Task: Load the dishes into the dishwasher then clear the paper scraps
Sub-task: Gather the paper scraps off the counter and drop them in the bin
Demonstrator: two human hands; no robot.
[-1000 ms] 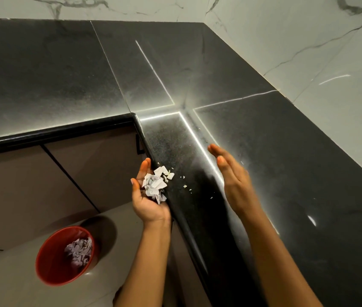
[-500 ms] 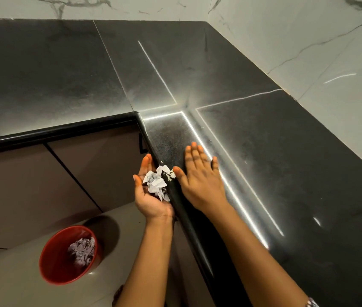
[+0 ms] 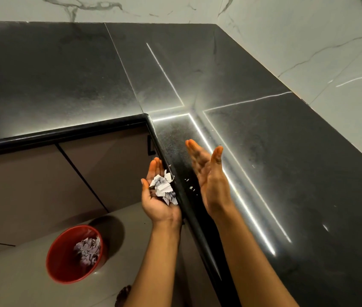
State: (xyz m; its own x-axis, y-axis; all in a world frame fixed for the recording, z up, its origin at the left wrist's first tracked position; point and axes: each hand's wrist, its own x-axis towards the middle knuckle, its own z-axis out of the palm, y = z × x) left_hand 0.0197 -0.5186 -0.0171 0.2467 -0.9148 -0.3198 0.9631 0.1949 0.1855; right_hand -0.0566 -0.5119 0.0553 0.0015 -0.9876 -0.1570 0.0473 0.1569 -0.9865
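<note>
Several paper scraps (image 3: 164, 189) lie heaped in my left grip (image 3: 153, 206), which is cupped palm up with the fingers loose, not clenched round them. It sits just off the counter's rounded edge (image 3: 156, 140), out over the floor.

And the other one?

My right grip (image 3: 209, 180) is released and holds nothing. It stands on its side above the counter (image 3: 297, 173), palm turned toward the left one. A few tiny crumbs (image 3: 190, 186) of paper lie on the counter between the two.

What could go wrong?

The heap is loose and leans toward the counter side of my palm. If I tilt that palm or swing it fast toward the red bin (image 3: 53, 264), pieces would likely spill onto the floor (image 3: 16, 280) short of it. The crumbs lie close to the edge, so a hard sweep could flick them past my palm, and some may just cling to the stone.

How much room have you got?

Plenty on top: the dark counter runs open to the marble wall (image 3: 308, 52) on the right and at the back. Below, the cupboard doors (image 3: 31, 185) stand to the left of my palm. The bin stands on the floor down to my left, well apart from my palm, mouth up, with paper (image 3: 88, 251) in it. I see nothing in the way between palm and bin.
</note>
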